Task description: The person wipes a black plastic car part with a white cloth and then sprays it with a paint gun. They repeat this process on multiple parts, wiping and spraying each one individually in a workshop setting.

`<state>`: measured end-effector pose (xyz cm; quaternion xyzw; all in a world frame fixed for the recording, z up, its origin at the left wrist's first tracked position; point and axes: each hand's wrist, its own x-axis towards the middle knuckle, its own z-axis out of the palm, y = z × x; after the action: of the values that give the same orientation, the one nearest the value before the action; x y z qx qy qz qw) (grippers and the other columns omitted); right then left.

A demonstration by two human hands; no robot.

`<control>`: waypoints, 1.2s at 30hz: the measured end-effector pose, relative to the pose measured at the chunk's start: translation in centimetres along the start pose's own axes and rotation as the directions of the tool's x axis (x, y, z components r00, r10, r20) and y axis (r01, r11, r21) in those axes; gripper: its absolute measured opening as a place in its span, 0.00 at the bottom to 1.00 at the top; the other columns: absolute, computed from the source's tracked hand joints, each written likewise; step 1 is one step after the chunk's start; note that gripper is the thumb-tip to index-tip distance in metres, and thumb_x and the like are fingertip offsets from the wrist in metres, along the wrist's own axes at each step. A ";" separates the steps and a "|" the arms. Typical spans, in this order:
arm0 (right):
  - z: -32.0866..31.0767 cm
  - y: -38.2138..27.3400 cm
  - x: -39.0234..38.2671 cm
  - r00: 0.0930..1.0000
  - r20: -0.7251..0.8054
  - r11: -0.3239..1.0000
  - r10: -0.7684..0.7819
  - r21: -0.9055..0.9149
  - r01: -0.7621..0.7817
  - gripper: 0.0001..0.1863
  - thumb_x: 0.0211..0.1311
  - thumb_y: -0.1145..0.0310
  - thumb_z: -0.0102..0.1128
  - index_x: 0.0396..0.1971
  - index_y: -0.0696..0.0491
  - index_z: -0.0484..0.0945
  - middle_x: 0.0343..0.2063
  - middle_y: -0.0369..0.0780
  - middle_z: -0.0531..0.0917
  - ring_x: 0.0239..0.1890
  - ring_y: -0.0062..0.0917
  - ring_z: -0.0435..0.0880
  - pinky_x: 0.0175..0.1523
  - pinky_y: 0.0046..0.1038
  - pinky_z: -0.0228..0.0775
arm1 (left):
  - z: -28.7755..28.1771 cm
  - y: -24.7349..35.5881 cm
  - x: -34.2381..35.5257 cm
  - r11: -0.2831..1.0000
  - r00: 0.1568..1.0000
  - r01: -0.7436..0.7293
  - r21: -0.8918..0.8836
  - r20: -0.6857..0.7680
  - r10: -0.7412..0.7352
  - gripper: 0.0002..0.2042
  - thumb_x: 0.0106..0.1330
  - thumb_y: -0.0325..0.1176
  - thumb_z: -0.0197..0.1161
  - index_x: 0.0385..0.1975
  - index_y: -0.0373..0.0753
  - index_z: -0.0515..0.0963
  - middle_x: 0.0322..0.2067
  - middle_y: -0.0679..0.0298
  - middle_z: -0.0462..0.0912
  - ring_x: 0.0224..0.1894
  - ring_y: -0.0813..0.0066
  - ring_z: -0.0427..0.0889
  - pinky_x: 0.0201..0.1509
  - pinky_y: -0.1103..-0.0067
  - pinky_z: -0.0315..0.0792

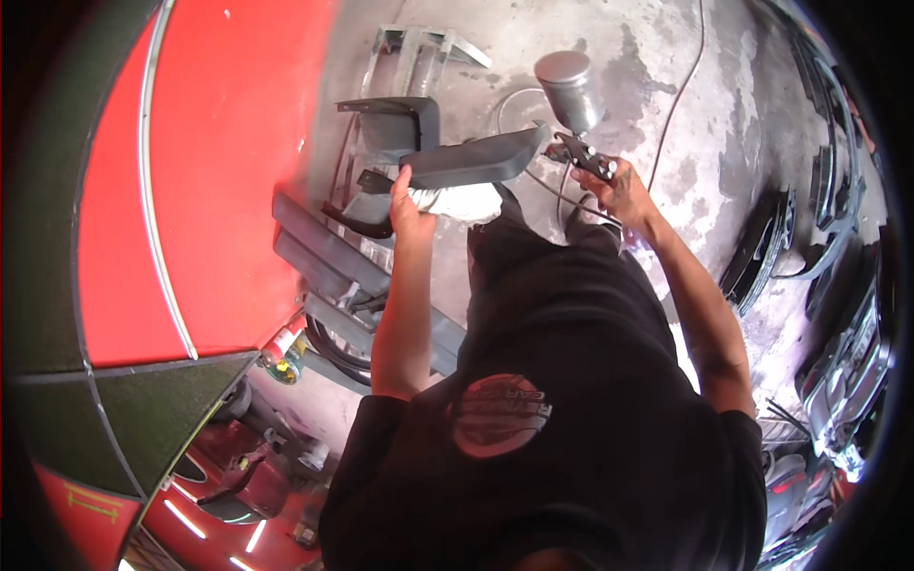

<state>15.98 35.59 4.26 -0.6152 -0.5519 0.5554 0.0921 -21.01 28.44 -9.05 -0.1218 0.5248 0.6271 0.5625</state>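
Observation:
My left hand [411,214] grips the near end of a long dark grey car trim panel [481,160], its thumb on the upper side. A crumpled white cloth [468,202] hangs beneath the panel, next to that hand. In my right hand [625,198] is a spray gun [583,155], with a round metal cup [566,81] standing on top of it. The gun's front points left and sits close to the panel's far right end. My fingers wrap its handle; whether the trigger is pulled, I cannot tell.
Behind the panel, a stand [409,59] carries a dark bracket-shaped part [395,124]. More grey trim panels [328,249] lean by the red wall [228,190] at left. A thin hose [684,90] crosses the stained concrete floor. Several black car parts [762,247] lie along the right.

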 end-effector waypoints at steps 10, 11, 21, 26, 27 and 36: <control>7.1 -11.4 8.1 0.995 -0.018 0.967 0.100 0.238 -0.093 0.25 0.67 0.46 0.71 0.37 0.57 0.81 0.22 0.34 0.79 0.23 0.17 0.75 0.29 0.24 0.68 | 4.3 7.3 15.1 0.997 0.991 0.076 -0.034 0.109 -0.071 0.18 0.64 0.28 0.73 0.54 0.37 0.81 0.50 0.61 0.86 0.52 0.63 0.85 0.60 0.62 0.79; 7.5 -11.9 8.4 0.995 0.012 0.973 0.103 0.206 -0.103 0.24 0.66 0.48 0.72 0.40 0.57 0.82 0.22 0.35 0.78 0.24 0.16 0.74 0.31 0.24 0.69 | 4.7 7.5 16.5 0.998 0.981 0.057 -0.035 0.185 -0.050 0.20 0.64 0.28 0.73 0.56 0.36 0.81 0.50 0.61 0.86 0.53 0.63 0.85 0.61 0.63 0.79; 8.7 -9.2 12.6 0.988 -0.095 0.950 0.124 0.298 -0.091 0.23 0.68 0.53 0.70 0.50 0.58 0.86 0.32 0.38 0.88 0.24 0.17 0.80 0.27 0.24 0.69 | 9.7 6.8 26.4 0.886 0.937 -0.201 -0.418 0.182 0.298 0.21 0.76 0.31 0.59 0.65 0.29 0.72 0.62 0.52 0.78 0.66 0.55 0.76 0.73 0.57 0.68; 9.5 -3.2 13.7 0.991 -0.030 0.965 0.131 0.232 -0.121 0.19 0.71 0.56 0.66 0.47 0.57 0.87 0.25 0.36 0.85 0.18 0.14 0.77 0.23 0.22 0.67 | 10.0 3.6 33.1 0.837 0.933 -0.274 -0.474 0.079 0.350 0.22 0.67 0.32 0.73 0.59 0.37 0.77 0.57 0.61 0.83 0.61 0.59 0.80 0.70 0.61 0.70; 9.6 -2.7 13.9 0.985 -0.017 0.953 0.175 0.256 -0.165 0.17 0.71 0.58 0.66 0.47 0.57 0.87 0.27 0.36 0.86 0.18 0.14 0.77 0.23 0.22 0.67 | 10.4 2.6 33.4 0.835 0.924 -0.310 -0.455 0.061 0.377 0.23 0.66 0.31 0.74 0.59 0.37 0.76 0.57 0.61 0.83 0.60 0.60 0.80 0.70 0.61 0.70; 9.3 5.7 14.0 0.892 0.138 0.865 0.429 0.219 -0.450 0.21 0.70 0.62 0.68 0.57 0.57 0.83 0.31 0.35 0.85 0.28 0.14 0.77 0.31 0.22 0.69 | 8.0 -8.8 32.8 0.897 0.950 -0.313 -0.313 -0.083 0.303 0.25 0.63 0.34 0.78 0.58 0.46 0.74 0.54 0.69 0.80 0.58 0.67 0.78 0.65 0.61 0.70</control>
<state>8.79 39.78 -11.43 -0.6844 -0.3274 0.6513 0.0149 -21.25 52.14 -34.63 -0.1376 0.4366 0.7834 0.4203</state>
